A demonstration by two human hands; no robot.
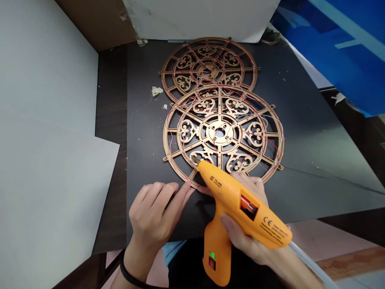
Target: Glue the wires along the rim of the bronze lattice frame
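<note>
My right hand (243, 237) is wrapped around an orange hot glue gun (228, 184), with a clear glue stick (313, 261) coming out of its back end. Its nozzle sits just over the near-left part of an ornate gold-coloured round frame (219, 160). Along this frame's rings run thin red and white wires (171, 146). My left hand (155, 212) has its fingertips pressed together at the near-left rim, beside a red wire; whether they pinch the wire too I cannot tell. The gun hides part of the near rim.
A second round frame (207, 51) with wires lies behind, partly under the first. Scraps of whitish material (157, 91) lie on the dark board (313, 148). White panels stand at the left (51, 132) and back (201, 20); a blue sheet (339, 52) is at right.
</note>
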